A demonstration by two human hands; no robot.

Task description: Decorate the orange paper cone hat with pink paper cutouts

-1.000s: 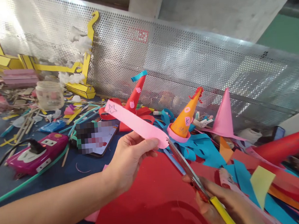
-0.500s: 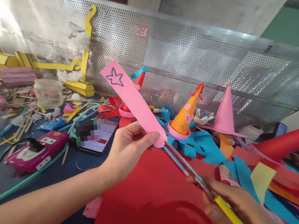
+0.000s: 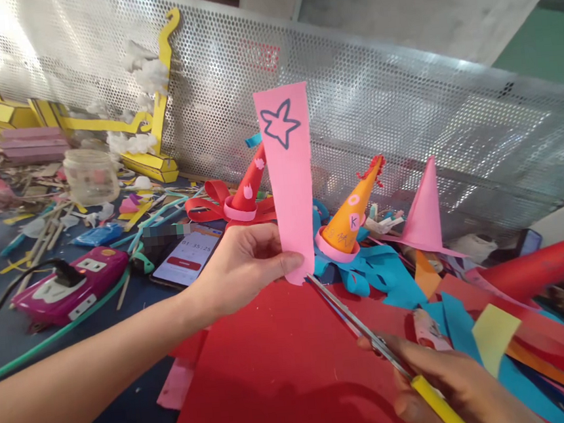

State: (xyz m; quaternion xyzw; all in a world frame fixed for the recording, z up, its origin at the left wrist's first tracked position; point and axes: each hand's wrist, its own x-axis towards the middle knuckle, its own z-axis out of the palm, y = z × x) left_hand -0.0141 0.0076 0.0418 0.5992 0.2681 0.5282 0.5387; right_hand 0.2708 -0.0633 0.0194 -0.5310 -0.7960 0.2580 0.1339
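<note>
A pink paper strip (image 3: 291, 184) with a star drawn in dark ink near its top stands nearly upright in my left hand (image 3: 247, 260), pinched between thumb and fingers near its lower end. My right hand (image 3: 439, 375) is closed around the yellow handle of a pair of scissors (image 3: 355, 320). The blade tips reach the strip's lower right corner, close to my left thumb. Below both hands lies a large red sheet (image 3: 276, 370). Part of the scissors' handle is hidden by my right fingers.
Behind the strip stand a red cone hat (image 3: 250, 184), an orange cone hat (image 3: 345, 226) and a pink cone hat (image 3: 425, 215). On the left are a phone (image 3: 187, 256), a purple power strip (image 3: 71, 286) and a clear jar (image 3: 91, 175). Coloured paper scraps (image 3: 495, 337) lie right.
My left hand has turned the pink strip from a leftward slant to nearly upright. The scissors have shifted slightly down, their tips still at the strip's lower end.
</note>
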